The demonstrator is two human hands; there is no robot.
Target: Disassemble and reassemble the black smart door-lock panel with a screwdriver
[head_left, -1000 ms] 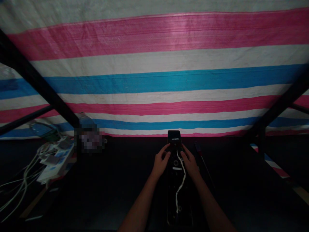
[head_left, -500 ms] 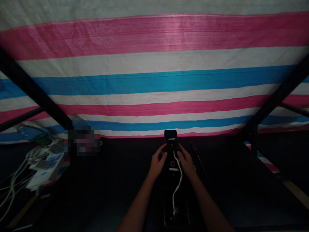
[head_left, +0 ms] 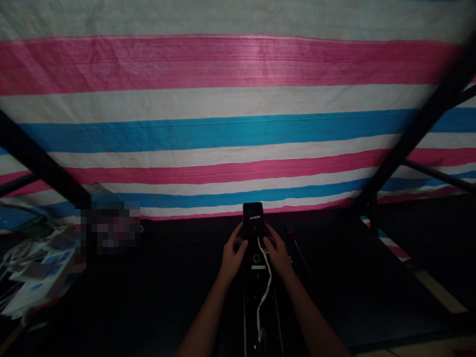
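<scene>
Left grip, right grip — holding black device.

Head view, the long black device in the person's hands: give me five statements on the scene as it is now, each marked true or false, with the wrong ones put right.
1. A bent white cord lies along the long black device. True.
2. Only the left hand touches the device. False: the left hand and the right hand both hold its sides.
3. A thin-shafted tool with a reddish handle lies to the right of the device. True.
4. The white power strip is at the far right. False: the power strip is at the left.
5. A pink, white and blue striped sheet hangs beyond the device. True.
</scene>
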